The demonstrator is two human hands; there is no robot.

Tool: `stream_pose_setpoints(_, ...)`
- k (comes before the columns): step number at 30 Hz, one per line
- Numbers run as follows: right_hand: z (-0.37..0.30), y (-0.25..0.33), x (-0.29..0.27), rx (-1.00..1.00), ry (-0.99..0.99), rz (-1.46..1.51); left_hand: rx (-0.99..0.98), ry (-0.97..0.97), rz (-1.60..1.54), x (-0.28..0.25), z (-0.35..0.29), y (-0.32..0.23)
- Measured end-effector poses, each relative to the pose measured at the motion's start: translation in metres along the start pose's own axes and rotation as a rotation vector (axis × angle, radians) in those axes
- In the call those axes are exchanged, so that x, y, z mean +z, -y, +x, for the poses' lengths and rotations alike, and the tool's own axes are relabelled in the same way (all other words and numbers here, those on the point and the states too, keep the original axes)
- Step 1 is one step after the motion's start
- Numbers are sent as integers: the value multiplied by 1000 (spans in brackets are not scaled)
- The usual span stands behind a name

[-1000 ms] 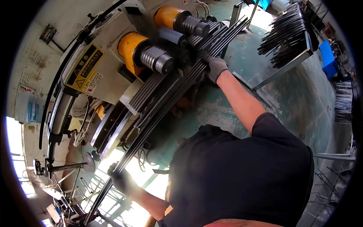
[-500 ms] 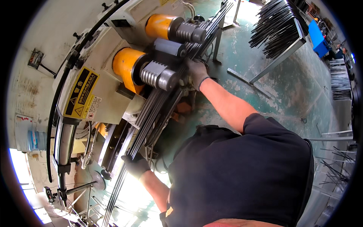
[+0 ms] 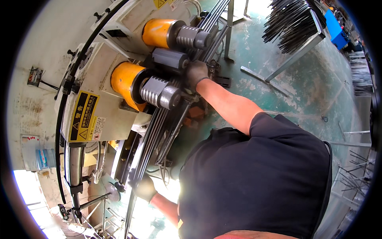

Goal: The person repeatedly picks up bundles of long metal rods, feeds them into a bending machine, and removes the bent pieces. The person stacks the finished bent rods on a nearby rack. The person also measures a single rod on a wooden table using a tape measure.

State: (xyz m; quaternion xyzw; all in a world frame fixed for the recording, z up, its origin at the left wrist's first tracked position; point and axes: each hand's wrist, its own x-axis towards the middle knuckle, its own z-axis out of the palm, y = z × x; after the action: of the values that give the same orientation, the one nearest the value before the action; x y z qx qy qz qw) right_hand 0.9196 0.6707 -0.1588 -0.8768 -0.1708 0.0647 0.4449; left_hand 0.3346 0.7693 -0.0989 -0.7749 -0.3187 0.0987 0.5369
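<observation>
A bundle of long dark metal rods (image 3: 155,127) runs slantwise along the machine, from the top middle down to the lower left. Low on the bundle, my left hand (image 3: 144,189) in a dark grey glove is closed round the rods, slightly blurred. My right hand (image 3: 196,74), gloved in grey-brown, reaches in beside the end of a dark grey block (image 3: 169,58). Its fingers curve out of sight there, so its grip is hidden. Two ribbed metal rollers, a near one (image 3: 161,92) and a far one (image 3: 193,38), jut out from orange housings (image 3: 126,81) over the rods.
The pale machine body (image 3: 105,115) carries a yellow warning label (image 3: 84,116), with a black hose (image 3: 60,119) curving along it. At upper right, many dark rods (image 3: 292,24) hang on a metal rack (image 3: 296,57). A blue bin (image 3: 336,30) stands beyond it.
My view has shifted, so the machine sits lower and further left. My right hand has come closer to the dark block's end. The lower rods and my left hand sit at a steeper angle.
</observation>
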Motion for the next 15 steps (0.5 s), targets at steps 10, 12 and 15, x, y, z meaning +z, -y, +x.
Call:
stream_pose_setpoints(10, -61, 91, -78, 492, -75, 732, 1717, 217, 2673, -33, 25, 16)
stream_pose_setpoints(12, -67, 96, -77, 485, -21, 770, 1789, 186, 3129, -67, 50, -2)
stream_pose_setpoints(15, -67, 80, -73, 455, 10, 897, 1152, 129, 2343, -83, 75, -16)
